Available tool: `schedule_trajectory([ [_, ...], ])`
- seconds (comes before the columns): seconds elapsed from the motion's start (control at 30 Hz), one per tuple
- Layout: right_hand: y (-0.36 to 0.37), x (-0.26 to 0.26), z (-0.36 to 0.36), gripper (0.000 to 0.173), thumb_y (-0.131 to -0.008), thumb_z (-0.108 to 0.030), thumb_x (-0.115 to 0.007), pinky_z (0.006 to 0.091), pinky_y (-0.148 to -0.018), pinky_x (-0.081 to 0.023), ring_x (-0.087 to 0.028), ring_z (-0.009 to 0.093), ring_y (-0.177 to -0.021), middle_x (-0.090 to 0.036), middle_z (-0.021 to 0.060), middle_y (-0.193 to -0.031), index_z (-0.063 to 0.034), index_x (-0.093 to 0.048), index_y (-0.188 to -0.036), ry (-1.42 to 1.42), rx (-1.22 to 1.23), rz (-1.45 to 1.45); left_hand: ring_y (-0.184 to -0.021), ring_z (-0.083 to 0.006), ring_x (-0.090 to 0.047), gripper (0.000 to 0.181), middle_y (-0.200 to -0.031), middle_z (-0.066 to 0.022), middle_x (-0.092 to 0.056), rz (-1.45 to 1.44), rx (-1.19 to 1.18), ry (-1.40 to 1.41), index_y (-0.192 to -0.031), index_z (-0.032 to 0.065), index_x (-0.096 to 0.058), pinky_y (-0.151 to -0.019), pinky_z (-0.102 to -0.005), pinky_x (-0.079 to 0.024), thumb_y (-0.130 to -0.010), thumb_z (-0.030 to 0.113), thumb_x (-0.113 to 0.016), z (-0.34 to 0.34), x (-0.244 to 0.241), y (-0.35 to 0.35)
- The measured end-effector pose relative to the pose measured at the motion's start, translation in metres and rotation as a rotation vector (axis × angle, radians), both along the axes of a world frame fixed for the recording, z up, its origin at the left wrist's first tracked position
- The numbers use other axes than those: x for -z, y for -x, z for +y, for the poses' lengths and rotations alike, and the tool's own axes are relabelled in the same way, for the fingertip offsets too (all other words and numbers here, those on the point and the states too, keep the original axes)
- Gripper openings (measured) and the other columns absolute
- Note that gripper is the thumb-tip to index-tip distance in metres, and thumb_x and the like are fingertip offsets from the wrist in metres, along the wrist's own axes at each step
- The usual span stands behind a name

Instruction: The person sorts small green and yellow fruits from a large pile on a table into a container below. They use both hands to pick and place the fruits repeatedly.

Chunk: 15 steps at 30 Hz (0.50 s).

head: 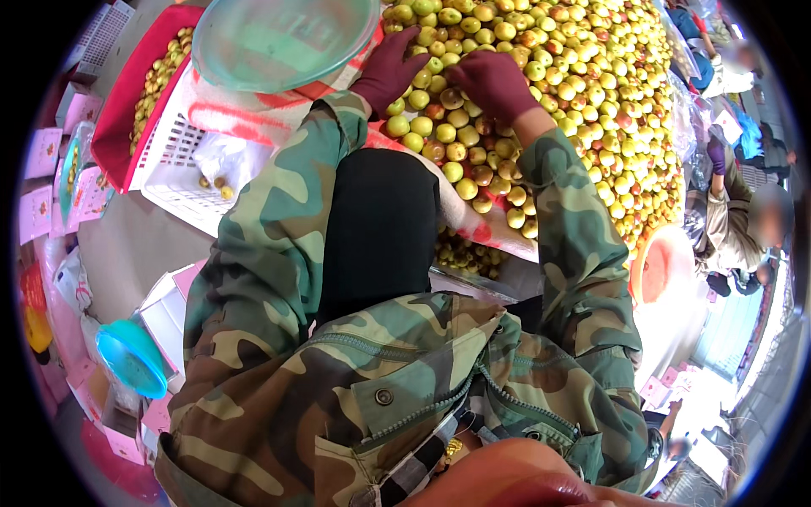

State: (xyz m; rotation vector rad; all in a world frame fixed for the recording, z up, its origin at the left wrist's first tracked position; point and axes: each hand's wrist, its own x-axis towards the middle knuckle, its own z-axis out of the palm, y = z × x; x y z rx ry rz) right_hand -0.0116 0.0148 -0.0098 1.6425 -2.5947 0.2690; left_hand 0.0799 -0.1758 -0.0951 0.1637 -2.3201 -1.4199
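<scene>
A broad heap of round yellow-green fruits [589, 95], apparently jujubes, many with brown-red patches, spreads before me. Both my hands wear maroon gloves. At the heap's left edge lies my left hand [391, 73], thumb and fingers apart beside several fruits, with no fruit visible in its grasp. My right hand [497, 85] is over the near-left part of the heap, fingers curled down among the fruits. Its fingertips are hidden, so whether a fruit is in them cannot be told. Browner fruits lie loosely below it on a red-and-white cloth [466, 218].
A translucent green basin [285, 38] stands left of my left hand. Beyond it are a white plastic basket [184, 184] and a red-lined crate [114, 127] with fruits. An orange basin [656, 266] sits at right, near other people. Pink boxes [38, 212] and a blue basin [130, 358] are at left.
</scene>
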Motion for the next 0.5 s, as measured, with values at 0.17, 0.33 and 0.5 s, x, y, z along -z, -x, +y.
schedule_trajectory([
  [0.17,0.041,0.010,-0.040,0.025,-0.092,-0.020,-0.058,0.0474,-0.089,-0.057,-0.069,0.037,-0.106,-0.072,0.0165,-0.111,-0.0115,-0.075,-0.109,-0.140,0.313,-0.068,-0.126,-0.0276,-0.057,0.056,-0.140,-0.0163,-0.054,0.001,-0.017,-0.103,-0.147,0.0081,-0.046,-0.106,-0.0394,-0.046,-0.098,0.028,-0.065,0.000,0.002,0.005],
  [0.33,0.063,0.010,-0.066,0.034,-0.093,-0.029,-0.062,0.0451,-0.094,-0.055,-0.068,0.035,-0.109,-0.072,0.0129,-0.118,-0.0209,-0.070,-0.126,-0.492,0.319,-0.100,-0.125,-0.0272,-0.059,0.052,-0.137,-0.0149,-0.059,0.078,-0.064,-0.165,-0.144,0.0070,-0.049,-0.106,-0.0383,-0.047,-0.098,0.026,-0.063,-0.004,0.009,0.009],
  [0.5,0.047,-0.008,-0.057,0.032,-0.093,-0.029,-0.062,0.0447,-0.091,-0.056,-0.069,0.035,-0.108,-0.072,0.0121,-0.118,-0.0204,-0.070,-0.124,-0.433,0.279,-0.109,-0.108,-0.0278,-0.065,0.044,-0.119,-0.0152,-0.066,0.165,-0.079,-0.104,-0.134,0.0039,-0.055,-0.095,-0.0389,-0.052,-0.095,0.020,-0.066,-0.011,0.019,0.013],
])
